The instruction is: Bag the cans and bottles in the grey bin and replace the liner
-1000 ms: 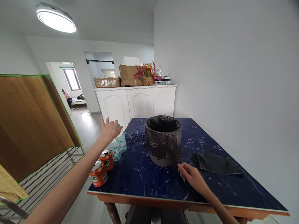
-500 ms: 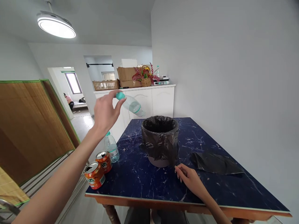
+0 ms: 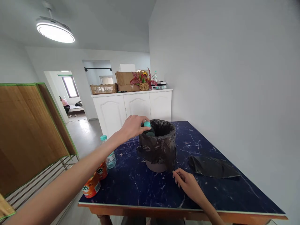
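My left hand (image 3: 135,126) grips a clear plastic bottle (image 3: 150,134) by its turquoise cap (image 3: 147,124). The bottle hangs cap up just inside the left rim of a round bin (image 3: 157,166) lined with a black bag (image 3: 159,149); its lower part is hidden. My right hand (image 3: 187,182) rests on the table with fingers loosely bent and apart, its fingertips close to the bag's hanging edge. Beneath my left forearm stand another clear bottle (image 3: 111,160) and two orange drink cans, the front can (image 3: 92,187) and the rear can (image 3: 103,171), partly covered by the arm.
A folded black plastic bag (image 3: 214,167) lies on the right of the dark blue marbled table (image 3: 159,193). Behind the table is a white cabinet (image 3: 112,109) bearing cardboard boxes (image 3: 126,79) and a flower basket (image 3: 143,86). A bamboo-mat screen (image 3: 30,125) stands left; a person sits in the far room.
My left hand has moved down and to the right, taking the bottle from above the table into the mouth of the bin. My right hand stays by the bin's base.
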Demonstrator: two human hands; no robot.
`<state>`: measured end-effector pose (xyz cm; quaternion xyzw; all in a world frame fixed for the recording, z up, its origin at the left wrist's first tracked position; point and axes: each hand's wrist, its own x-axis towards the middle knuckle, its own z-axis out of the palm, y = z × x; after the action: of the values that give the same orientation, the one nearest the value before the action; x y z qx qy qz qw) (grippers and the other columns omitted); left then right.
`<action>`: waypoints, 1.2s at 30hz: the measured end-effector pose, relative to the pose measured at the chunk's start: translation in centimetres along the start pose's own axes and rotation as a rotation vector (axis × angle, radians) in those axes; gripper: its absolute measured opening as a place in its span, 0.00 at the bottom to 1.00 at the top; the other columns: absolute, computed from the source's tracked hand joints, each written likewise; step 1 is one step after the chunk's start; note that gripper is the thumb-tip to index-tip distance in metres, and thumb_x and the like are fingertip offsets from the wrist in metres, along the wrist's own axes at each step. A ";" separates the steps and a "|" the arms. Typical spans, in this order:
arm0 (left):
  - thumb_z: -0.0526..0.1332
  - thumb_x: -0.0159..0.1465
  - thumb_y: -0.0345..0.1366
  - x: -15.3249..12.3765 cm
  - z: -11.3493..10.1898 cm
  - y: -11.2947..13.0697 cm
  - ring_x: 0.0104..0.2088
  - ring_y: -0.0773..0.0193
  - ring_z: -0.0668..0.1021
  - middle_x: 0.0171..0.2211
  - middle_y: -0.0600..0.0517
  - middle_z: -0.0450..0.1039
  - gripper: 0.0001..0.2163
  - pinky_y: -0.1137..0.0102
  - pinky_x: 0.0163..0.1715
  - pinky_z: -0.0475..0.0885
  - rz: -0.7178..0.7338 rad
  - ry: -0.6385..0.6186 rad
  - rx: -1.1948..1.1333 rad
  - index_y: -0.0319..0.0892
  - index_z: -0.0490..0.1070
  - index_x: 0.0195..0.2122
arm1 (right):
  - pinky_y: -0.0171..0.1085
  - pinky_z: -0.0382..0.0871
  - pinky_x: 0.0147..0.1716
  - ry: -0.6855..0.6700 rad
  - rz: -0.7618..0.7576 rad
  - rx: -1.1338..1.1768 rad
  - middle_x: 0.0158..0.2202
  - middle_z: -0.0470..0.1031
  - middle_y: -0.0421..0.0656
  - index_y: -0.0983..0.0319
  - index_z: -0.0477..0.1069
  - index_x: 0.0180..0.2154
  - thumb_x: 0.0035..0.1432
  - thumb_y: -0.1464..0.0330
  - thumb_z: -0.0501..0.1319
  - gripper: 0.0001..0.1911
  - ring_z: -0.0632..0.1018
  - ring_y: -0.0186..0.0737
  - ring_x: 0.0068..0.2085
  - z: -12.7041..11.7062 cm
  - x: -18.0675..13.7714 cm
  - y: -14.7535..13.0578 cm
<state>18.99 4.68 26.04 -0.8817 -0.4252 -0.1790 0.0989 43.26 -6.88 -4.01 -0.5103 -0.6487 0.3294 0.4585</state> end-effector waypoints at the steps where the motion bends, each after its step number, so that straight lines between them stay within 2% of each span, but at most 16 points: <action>1: 0.71 0.65 0.48 0.2 0.4 -0.2 0.41 0.50 0.85 0.44 0.48 0.86 0.17 0.62 0.42 0.77 -0.007 -0.027 -0.004 0.47 0.82 0.52 | 0.37 0.66 0.29 0.000 0.003 0.000 0.26 0.72 0.39 0.57 0.71 0.35 0.73 0.43 0.52 0.27 0.72 0.38 0.26 0.0 0.0 0.0; 5: 0.74 0.61 0.48 1.3 1.5 -0.6 0.40 0.51 0.86 0.42 0.48 0.87 0.17 0.65 0.40 0.76 0.005 -0.077 -0.004 0.47 0.85 0.48 | 0.37 0.67 0.30 0.004 0.007 -0.002 0.28 0.73 0.40 0.57 0.71 0.35 0.73 0.43 0.52 0.27 0.74 0.39 0.27 0.1 0.1 0.3; 9: 0.73 0.62 0.48 1.9 2.0 -0.6 0.40 0.54 0.86 0.41 0.53 0.88 0.12 0.68 0.41 0.75 0.064 -0.155 -0.023 0.51 0.87 0.44 | 0.37 0.67 0.30 0.014 0.010 -0.008 0.27 0.72 0.40 0.57 0.71 0.35 0.73 0.43 0.52 0.27 0.74 0.39 0.27 0.1 0.1 0.3; 12: 0.64 0.69 0.52 1.8 1.7 -0.7 0.39 0.56 0.86 0.41 0.53 0.88 0.15 0.67 0.43 0.75 0.095 -0.177 -0.033 0.52 0.87 0.45 | 0.37 0.67 0.30 0.014 0.006 -0.011 0.28 0.73 0.40 0.57 0.71 0.35 0.73 0.43 0.53 0.26 0.74 0.38 0.27 0.1 0.0 0.3; 15: 0.50 0.76 0.52 1.0 0.7 -1.7 0.50 0.52 0.84 0.52 0.48 0.85 0.24 0.62 0.53 0.74 0.045 -0.073 -0.002 0.47 0.82 0.56 | 0.36 0.67 0.30 0.013 0.000 -0.014 0.28 0.73 0.40 0.57 0.71 0.35 0.73 0.44 0.53 0.26 0.74 0.38 0.28 0.1 0.0 0.5; 18: 0.46 0.77 0.50 -0.5 -0.8 -4.6 0.61 0.47 0.78 0.61 0.44 0.79 0.27 0.56 0.61 0.69 -0.073 -0.002 0.067 0.42 0.77 0.61 | 0.37 0.67 0.31 0.013 0.001 -0.017 0.28 0.74 0.40 0.57 0.71 0.36 0.73 0.44 0.53 0.25 0.75 0.38 0.28 0.2 0.0 0.9; 21: 0.52 0.72 0.54 -2.9 -1.7 -8.9 0.63 0.38 0.75 0.62 0.37 0.77 0.28 0.47 0.63 0.66 -0.251 -0.043 0.158 0.40 0.75 0.61 | 0.37 0.67 0.32 0.008 0.004 -0.019 0.28 0.74 0.40 0.57 0.71 0.36 0.73 0.44 0.54 0.25 0.75 0.38 0.28 0.3 0.0 1.2; 23: 0.58 0.67 0.57 -4.9 -1.7 -11.7 0.61 0.31 0.76 0.60 0.31 0.77 0.32 0.43 0.60 0.69 -0.386 -0.102 0.205 0.37 0.74 0.62 | 0.37 0.67 0.31 0.004 0.005 -0.021 0.28 0.73 0.39 0.57 0.71 0.36 0.73 0.44 0.54 0.25 0.75 0.38 0.28 0.3 -0.1 1.4; 26: 0.60 0.63 0.59 -7.8 -0.6 -14.5 0.55 0.33 0.81 0.49 0.34 0.83 0.33 0.49 0.51 0.76 -0.505 -0.199 0.208 0.39 0.76 0.59 | 0.37 0.67 0.31 -0.001 0.008 -0.021 0.27 0.73 0.39 0.57 0.71 0.36 0.73 0.44 0.54 0.25 0.74 0.38 0.28 0.3 -0.1 1.4; 29: 0.58 0.65 0.56 -9.8 0.9 -14.8 0.48 0.42 0.85 0.41 0.43 0.86 0.25 0.60 0.43 0.78 -0.489 -0.238 0.150 0.45 0.79 0.53 | 0.37 0.66 0.30 -0.008 0.014 -0.019 0.27 0.72 0.39 0.56 0.72 0.36 0.72 0.43 0.54 0.26 0.73 0.38 0.27 0.3 -0.2 1.2; 31: 0.56 0.68 0.52 -10.3 1.6 -14.2 0.44 0.46 0.86 0.40 0.45 0.86 0.21 0.62 0.41 0.78 -0.445 -0.200 0.114 0.47 0.78 0.53 | 0.37 0.66 0.29 -0.012 0.018 -0.019 0.27 0.72 0.39 0.56 0.72 0.36 0.72 0.43 0.53 0.26 0.73 0.38 0.26 0.3 -0.2 1.1; 33: 0.52 0.72 0.48 -10.1 1.5 -13.0 0.43 0.46 0.86 0.47 0.42 0.85 0.21 0.60 0.42 0.78 -0.416 -0.118 0.107 0.45 0.74 0.57 | 0.37 0.67 0.29 -0.011 0.018 -0.019 0.27 0.72 0.39 0.56 0.72 0.36 0.72 0.43 0.53 0.26 0.73 0.38 0.26 0.3 -0.2 1.0; 34: 0.50 0.74 0.47 -9.8 1.1 -12.3 0.44 0.46 0.85 0.53 0.40 0.82 0.21 0.57 0.44 0.78 -0.404 -0.046 0.110 0.44 0.71 0.60 | 0.37 0.67 0.30 -0.009 0.016 -0.020 0.27 0.72 0.39 0.56 0.72 0.36 0.73 0.43 0.53 0.26 0.74 0.38 0.27 0.3 -0.1 1.0; 36: 0.47 0.77 0.47 -8.8 -0.4 -10.5 0.49 0.45 0.84 0.60 0.38 0.77 0.22 0.54 0.48 0.78 -0.340 0.190 0.092 0.42 0.67 0.64 | 0.37 0.67 0.30 -0.004 0.012 -0.022 0.27 0.73 0.39 0.56 0.72 0.36 0.73 0.44 0.53 0.26 0.74 0.39 0.27 0.3 -0.1 1.0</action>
<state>5.64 4.79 23.13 -0.7710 -0.5644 -0.2559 0.1468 43.33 -6.72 -5.00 -0.5184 -0.6501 0.3261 0.4498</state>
